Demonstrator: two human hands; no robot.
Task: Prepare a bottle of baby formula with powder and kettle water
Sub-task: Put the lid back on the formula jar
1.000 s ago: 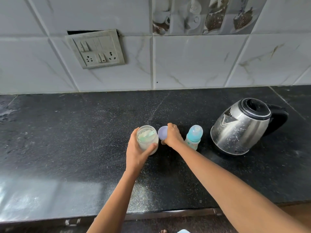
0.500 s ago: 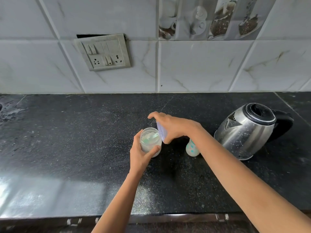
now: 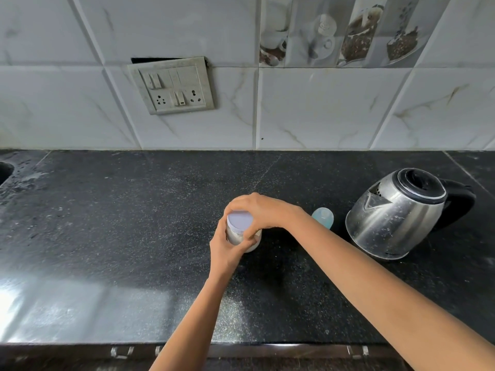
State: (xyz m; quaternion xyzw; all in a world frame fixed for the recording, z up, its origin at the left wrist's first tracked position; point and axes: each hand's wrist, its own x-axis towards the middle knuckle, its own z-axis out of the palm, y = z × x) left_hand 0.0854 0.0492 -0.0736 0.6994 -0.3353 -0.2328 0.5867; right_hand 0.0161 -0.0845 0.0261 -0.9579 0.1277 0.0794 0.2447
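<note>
I read no legible text, brand or number — not on the kettle point(image 3: 396, 215), jar lid point(image 3: 239, 220) or switch plate point(image 3: 171, 85).

One head-worn camera looks forward and down, close over the countertop point(image 3: 107, 236).
</note>
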